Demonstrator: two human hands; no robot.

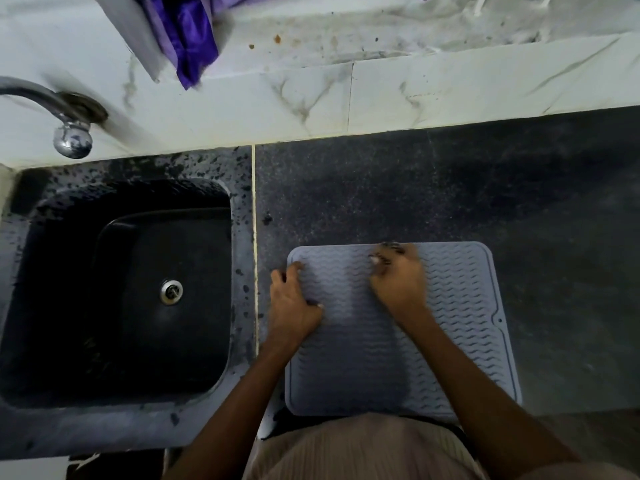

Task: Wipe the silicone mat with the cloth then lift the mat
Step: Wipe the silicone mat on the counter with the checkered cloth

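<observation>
1. Silicone mat (460, 306): a grey rectangle with wavy ribs, lying flat on the dark counter (519, 188) just right of the sink (114, 292). Its long axis runs near to far; the near edge sits at the counter's front, against the person's body.
2. Left hand (294, 303): rests over the mat's far-left edge, fingers loosely spread and bent, fingertips touching the ribbed surface near the far-left corner. It appears to steady the mat; nothing is held.
3. Right hand (398, 282): lies on the far-centre part of the mat, fingers curled around a small dark bundle, judged to be the cloth (389, 252); blur prevents certainty.
4. Key relation: most of the mat's surface extends near and right of the right hand, so wiping strokes would run along the long axis toward the body.
5. For the lift, the left hand is nearer an edge, already at the left rim; the right hand is well inside the border.
6. Far left: a tap (69, 133) over the sink.
</observation>
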